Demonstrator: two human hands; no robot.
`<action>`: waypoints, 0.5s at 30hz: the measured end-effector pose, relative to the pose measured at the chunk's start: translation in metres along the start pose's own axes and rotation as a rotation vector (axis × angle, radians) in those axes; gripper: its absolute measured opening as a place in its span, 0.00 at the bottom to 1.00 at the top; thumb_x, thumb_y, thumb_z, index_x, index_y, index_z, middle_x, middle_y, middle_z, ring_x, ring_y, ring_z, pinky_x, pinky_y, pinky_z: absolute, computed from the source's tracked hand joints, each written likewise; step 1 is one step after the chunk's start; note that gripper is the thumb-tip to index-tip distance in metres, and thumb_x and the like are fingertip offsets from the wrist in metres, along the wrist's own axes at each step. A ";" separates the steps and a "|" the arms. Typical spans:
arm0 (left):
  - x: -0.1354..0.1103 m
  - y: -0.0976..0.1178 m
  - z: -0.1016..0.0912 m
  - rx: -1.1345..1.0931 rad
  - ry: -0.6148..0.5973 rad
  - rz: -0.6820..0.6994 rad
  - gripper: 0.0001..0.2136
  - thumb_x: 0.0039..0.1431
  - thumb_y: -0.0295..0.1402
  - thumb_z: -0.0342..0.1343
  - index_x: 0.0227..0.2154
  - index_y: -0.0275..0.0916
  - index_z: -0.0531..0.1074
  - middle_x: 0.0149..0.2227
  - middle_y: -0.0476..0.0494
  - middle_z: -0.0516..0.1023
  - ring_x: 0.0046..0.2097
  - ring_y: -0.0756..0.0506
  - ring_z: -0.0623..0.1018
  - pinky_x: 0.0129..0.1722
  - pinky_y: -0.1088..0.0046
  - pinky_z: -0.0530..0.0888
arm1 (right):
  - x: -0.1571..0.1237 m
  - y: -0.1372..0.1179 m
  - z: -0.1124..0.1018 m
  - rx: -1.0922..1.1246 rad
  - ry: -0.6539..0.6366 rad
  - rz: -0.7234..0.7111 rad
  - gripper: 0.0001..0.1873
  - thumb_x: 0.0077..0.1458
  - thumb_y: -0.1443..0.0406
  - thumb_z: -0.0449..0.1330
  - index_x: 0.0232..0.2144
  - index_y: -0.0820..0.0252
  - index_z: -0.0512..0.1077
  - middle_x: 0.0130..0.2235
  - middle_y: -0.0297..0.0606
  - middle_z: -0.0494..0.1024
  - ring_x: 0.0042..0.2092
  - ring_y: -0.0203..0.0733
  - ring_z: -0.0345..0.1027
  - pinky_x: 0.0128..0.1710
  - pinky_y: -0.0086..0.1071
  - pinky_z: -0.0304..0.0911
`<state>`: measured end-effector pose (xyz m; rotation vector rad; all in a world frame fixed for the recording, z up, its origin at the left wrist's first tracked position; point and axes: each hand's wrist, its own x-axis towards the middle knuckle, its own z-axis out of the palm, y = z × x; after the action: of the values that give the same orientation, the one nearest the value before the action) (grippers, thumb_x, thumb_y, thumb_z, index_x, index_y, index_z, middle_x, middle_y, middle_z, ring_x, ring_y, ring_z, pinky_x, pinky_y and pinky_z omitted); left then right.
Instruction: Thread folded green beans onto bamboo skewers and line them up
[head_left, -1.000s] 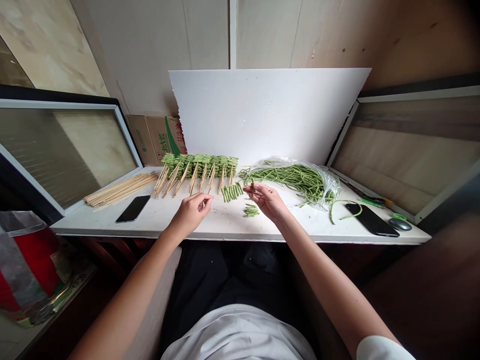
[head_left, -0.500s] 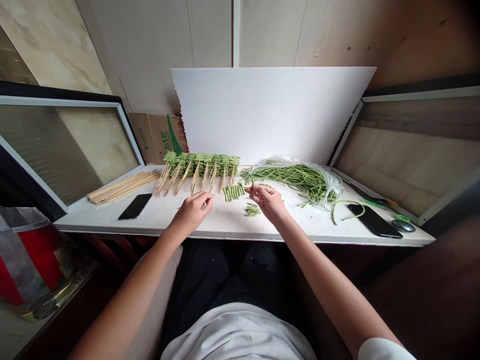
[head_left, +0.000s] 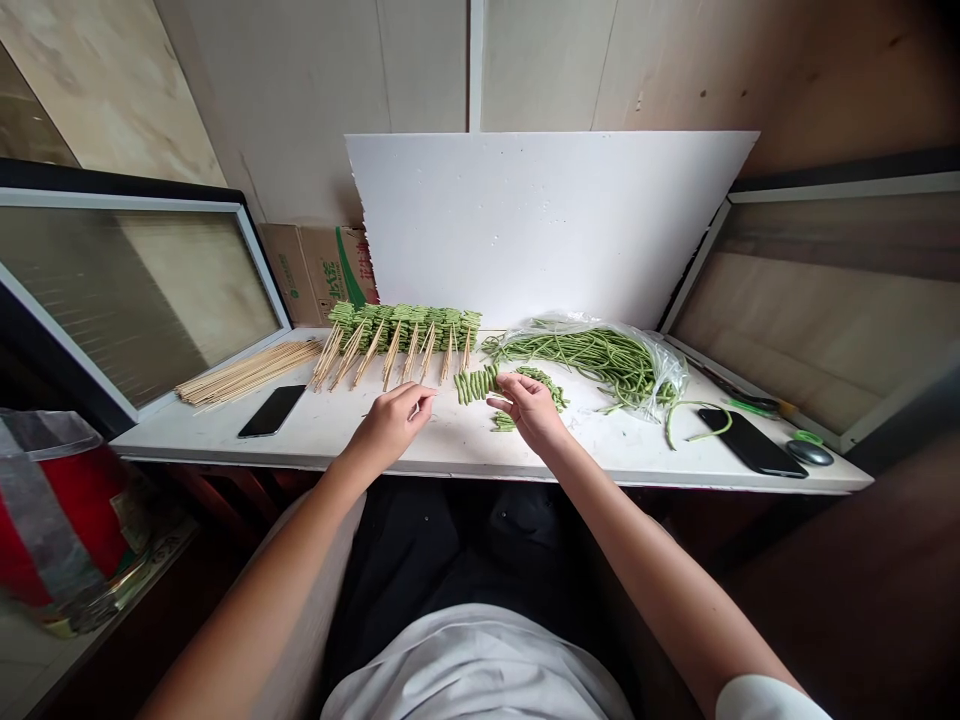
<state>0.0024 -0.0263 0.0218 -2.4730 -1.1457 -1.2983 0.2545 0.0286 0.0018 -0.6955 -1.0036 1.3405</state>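
Note:
My left hand is closed in a pinch on the end of a thin wooden skewer. That skewer carries a short row of cut green bean pieces and lies low over the white table. My right hand is just right of that row, with its fingertips drawn together above a small pile of cut bean pieces. What the fingertips hold is too small to make out. Finished bean skewers lie in a row behind my hands.
Long green beans spill from a clear plastic bag at right. Bare skewers and a black phone lie at left. Another phone, scissors and a mouse sit far right. A white foam board stands behind.
My right hand has dropped from the skewer's tip toward the small pile of cut pieces. The skewered row has shifted slightly right. My left hand has barely moved.

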 end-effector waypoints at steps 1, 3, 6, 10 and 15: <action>0.000 -0.001 0.000 0.012 0.012 -0.003 0.08 0.71 0.27 0.52 0.43 0.39 0.77 0.32 0.47 0.76 0.31 0.48 0.73 0.34 0.72 0.69 | -0.001 -0.002 0.001 -0.017 -0.004 -0.002 0.21 0.37 0.51 0.81 0.28 0.56 0.82 0.37 0.38 0.83 0.44 0.45 0.78 0.41 0.36 0.80; 0.001 -0.003 -0.001 0.029 0.025 -0.009 0.08 0.71 0.28 0.52 0.43 0.39 0.77 0.32 0.48 0.76 0.30 0.48 0.73 0.34 0.72 0.69 | -0.001 -0.006 0.000 -0.057 -0.015 -0.005 0.21 0.39 0.51 0.81 0.30 0.56 0.82 0.39 0.40 0.84 0.46 0.47 0.79 0.42 0.37 0.80; 0.001 -0.008 -0.001 0.032 0.031 -0.022 0.08 0.71 0.29 0.52 0.42 0.39 0.77 0.32 0.47 0.77 0.30 0.49 0.73 0.34 0.72 0.70 | 0.000 -0.014 -0.004 -0.107 -0.050 0.000 0.20 0.44 0.50 0.78 0.34 0.56 0.83 0.45 0.43 0.85 0.51 0.51 0.78 0.41 0.36 0.80; 0.000 -0.013 -0.001 0.033 0.032 -0.033 0.08 0.71 0.29 0.53 0.41 0.39 0.78 0.32 0.47 0.77 0.30 0.49 0.73 0.34 0.72 0.70 | 0.004 -0.022 -0.015 -0.151 -0.150 0.033 0.23 0.51 0.47 0.73 0.40 0.57 0.84 0.48 0.46 0.85 0.53 0.51 0.78 0.40 0.34 0.79; -0.001 -0.013 0.001 0.027 0.003 -0.021 0.08 0.71 0.28 0.52 0.42 0.39 0.77 0.32 0.47 0.76 0.31 0.48 0.73 0.34 0.72 0.69 | 0.006 -0.021 -0.021 -0.348 -0.281 0.037 0.20 0.51 0.50 0.74 0.38 0.58 0.85 0.41 0.43 0.86 0.45 0.45 0.79 0.40 0.33 0.77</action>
<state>-0.0058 -0.0170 0.0172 -2.4460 -1.1829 -1.2830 0.2822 0.0341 0.0117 -0.8003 -1.4797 1.3329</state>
